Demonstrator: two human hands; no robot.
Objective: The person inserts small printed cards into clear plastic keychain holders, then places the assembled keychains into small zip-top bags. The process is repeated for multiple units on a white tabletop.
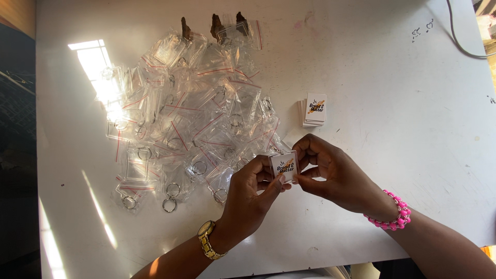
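Keychain (pixel 285 166), a clear plastic frame with a printed card inside, sits between both hands low centre of the surface (pixel 392 103), raised a little off it. Left hand (pixel 251 194) comes up from below; its grip is pressed together on the keychain's left edge and bottom corner, thumb on the front near the bottom, other fingers curled behind. Right hand (pixel 333 173) comes in from the right; its grip is also closed down, thumb and forefinger pinching the keychain's right edge near the top, remaining fingers bent loosely under. Card face points up at the camera. Whether the frame is fully snapped shut: cannot tell.

Gold watch (pixel 207 238) on the left wrist, pink bead bracelet (pixel 393 213) on the right wrist.

Just left of the hands and running up the surface lies a big heap of bagged keychains (pixel 191 119), clear bags with red seal strips, metal rings sticking out at the lower edge. The nearest bags almost touch the left fingers. Small card stack (pixel 314 109) lies above the right hand, apart from it, beside the heap's right edge. Three dark brown bits (pixel 216 26) lie at the heap's top. Grey cable (pixel 460 36) crosses the top right corner. Sun patch hits the heap's left side.
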